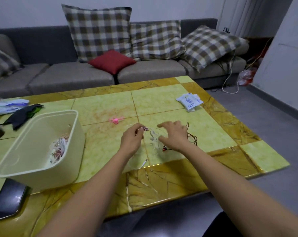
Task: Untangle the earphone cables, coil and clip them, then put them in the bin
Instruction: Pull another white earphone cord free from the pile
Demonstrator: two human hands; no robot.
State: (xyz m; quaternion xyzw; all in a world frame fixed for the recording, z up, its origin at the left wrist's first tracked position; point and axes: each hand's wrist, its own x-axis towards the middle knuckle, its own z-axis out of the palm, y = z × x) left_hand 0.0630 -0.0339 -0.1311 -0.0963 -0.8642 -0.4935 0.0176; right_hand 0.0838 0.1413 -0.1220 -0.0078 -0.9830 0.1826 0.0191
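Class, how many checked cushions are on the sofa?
4: left-edge cushion, cut off; tall cushion behind the red cushion; middle cushion beside it; slumped cushion at the right end. Others may be hidden.

A tangle of thin white earphone cables (154,140) lay loose on the yellow-green tiled tabletop (107,103). One strand was lifted and pinched by the left hand (132,139). A slack loop trailed toward the near edge and ended in a small metal jack plug (145,160). Just to its right a thin dark brown earphone cable (192,136) lay in loose bends, and a red-tipped earbud (165,148) sat beside the white tangle. A small pink plastic clip (116,120) lay apart, farther back. To the left the cream rectangular plastic bin (33,134) stood upright, with coiled white and pink cables (59,147) at its right end.
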